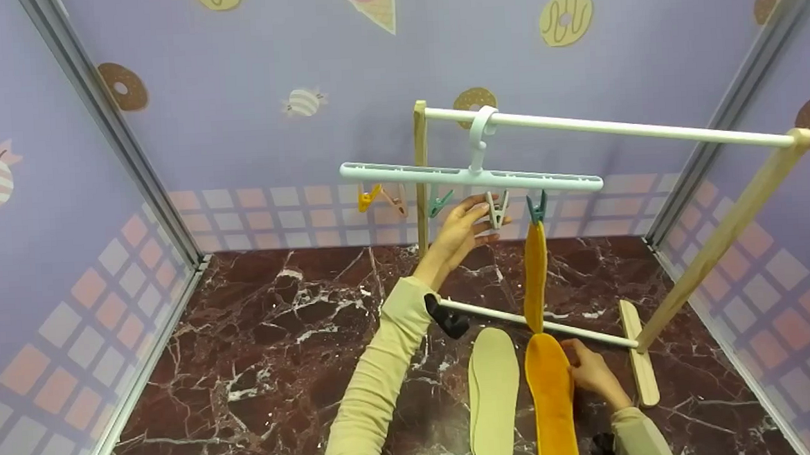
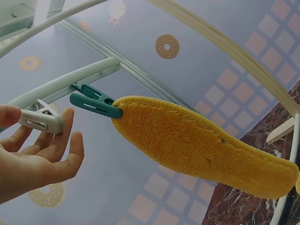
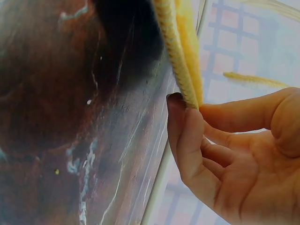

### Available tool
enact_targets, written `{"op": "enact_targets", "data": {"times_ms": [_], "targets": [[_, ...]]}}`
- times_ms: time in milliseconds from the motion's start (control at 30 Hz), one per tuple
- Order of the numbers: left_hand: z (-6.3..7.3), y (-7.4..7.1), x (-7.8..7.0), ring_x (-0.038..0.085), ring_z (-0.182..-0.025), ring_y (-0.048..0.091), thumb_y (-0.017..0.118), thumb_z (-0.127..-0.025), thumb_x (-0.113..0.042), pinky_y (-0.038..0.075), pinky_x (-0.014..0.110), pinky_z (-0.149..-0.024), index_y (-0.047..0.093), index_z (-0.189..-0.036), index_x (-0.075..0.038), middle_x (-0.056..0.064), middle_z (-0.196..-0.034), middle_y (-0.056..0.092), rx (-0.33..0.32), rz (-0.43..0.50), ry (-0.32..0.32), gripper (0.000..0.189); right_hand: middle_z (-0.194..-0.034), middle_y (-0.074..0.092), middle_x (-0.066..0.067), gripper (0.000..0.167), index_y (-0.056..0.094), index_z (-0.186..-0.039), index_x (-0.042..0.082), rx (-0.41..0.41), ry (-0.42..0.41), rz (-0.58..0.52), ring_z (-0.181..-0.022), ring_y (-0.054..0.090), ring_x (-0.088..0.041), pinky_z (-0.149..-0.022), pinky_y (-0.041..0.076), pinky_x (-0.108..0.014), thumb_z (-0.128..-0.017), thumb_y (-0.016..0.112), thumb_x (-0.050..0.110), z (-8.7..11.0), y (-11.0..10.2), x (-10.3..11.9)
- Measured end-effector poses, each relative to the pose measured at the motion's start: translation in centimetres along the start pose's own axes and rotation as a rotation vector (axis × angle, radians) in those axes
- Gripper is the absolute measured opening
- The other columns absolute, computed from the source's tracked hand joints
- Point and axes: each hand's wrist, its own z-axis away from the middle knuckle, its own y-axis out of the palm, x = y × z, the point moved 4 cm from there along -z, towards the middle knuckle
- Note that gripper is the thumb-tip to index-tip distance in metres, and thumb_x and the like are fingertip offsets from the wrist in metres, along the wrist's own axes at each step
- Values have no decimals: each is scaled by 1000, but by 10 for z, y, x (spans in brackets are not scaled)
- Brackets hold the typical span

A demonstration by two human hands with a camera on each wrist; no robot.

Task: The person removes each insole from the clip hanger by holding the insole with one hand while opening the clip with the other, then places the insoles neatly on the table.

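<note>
In the head view my left hand (image 1: 462, 233) is raised under the pale green hanger (image 1: 437, 176). Its thumb and fingers are around a light grey clip (image 2: 42, 121), as the left wrist view shows. Beside it a dark green clip (image 2: 96, 101) bites the end of a fuzzy orange insole (image 2: 201, 145), which hangs down. Low on the right, my right hand (image 1: 591, 370) pinches the edge of a second orange insole (image 1: 551, 393), thumb on one face and fingers on the other in the right wrist view. That insole's near end is cut off by the frame.
A pair of cream insoles (image 1: 495, 396) lies overlapped on the dark red marble surface (image 1: 267, 373). The hanger hooks over a white rod (image 1: 622, 129) on a wooden stand (image 1: 724, 238). Orange (image 1: 369, 199), pink (image 1: 394, 202) and light green clips (image 1: 440, 202) dangle at the hanger's left.
</note>
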Motion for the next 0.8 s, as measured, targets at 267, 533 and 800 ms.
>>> {"op": "enact_targets", "data": {"times_ms": [267,533,800], "targets": [[-1,0,2,16,-82,63,42,-94,-8,50,26,-65,42,-123,-2,4,-90,58,6,42,13,30,-84,62,-26,43,47,-114,-8,-11,-8,-9,-73,61,-31,-55,47,-33,-72,53,-11,1,0,-1],[1,1,2,21,-89,62,40,-94,-7,49,25,-66,37,-129,1,3,-92,57,12,23,20,37,-82,61,-24,45,46,-114,-10,-16,-10,13,-71,59,-29,-57,47,-36,-70,54,-9,1,0,-5],[3,3,2,12,-78,62,41,-93,-7,48,25,-66,35,-129,3,3,-92,57,8,24,21,37,-76,61,-20,45,46,-115,-9,-22,14,8,-64,54,-23,-51,42,-29,-71,52,-10,2,0,-6]]}}
